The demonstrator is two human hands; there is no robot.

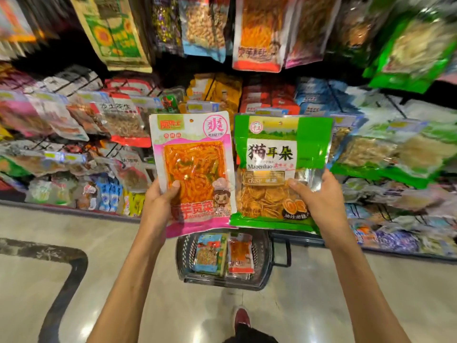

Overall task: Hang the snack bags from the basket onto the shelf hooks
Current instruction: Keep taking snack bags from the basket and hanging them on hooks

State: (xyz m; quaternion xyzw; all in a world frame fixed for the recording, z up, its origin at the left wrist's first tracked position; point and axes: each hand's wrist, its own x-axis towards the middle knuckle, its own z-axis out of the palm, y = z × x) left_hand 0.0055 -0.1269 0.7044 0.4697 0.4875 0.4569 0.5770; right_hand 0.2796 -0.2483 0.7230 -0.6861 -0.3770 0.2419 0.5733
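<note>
My left hand (158, 204) grips a pink snack bag (193, 154) of orange-red strips by its lower left edge, thumb on the front. My right hand (319, 199) grips a green snack bag (279, 149) of crisp slices by its lower right part. Both bags are held upright side by side in front of the shelf, their hang holes at the top. Below them on the floor stands a dark plastic basket (264, 258) with a blue bag (210, 253) and an orange bag (241, 256) lying inside.
Shelf hooks carry many hanging snack bags across the whole width, in rows above and behind the two held bags (118, 120). Green bags (410, 50) hang at the upper right. The tiled floor (49, 280) has a dark curved line at the left. My shoe (242, 318) is near the bottom.
</note>
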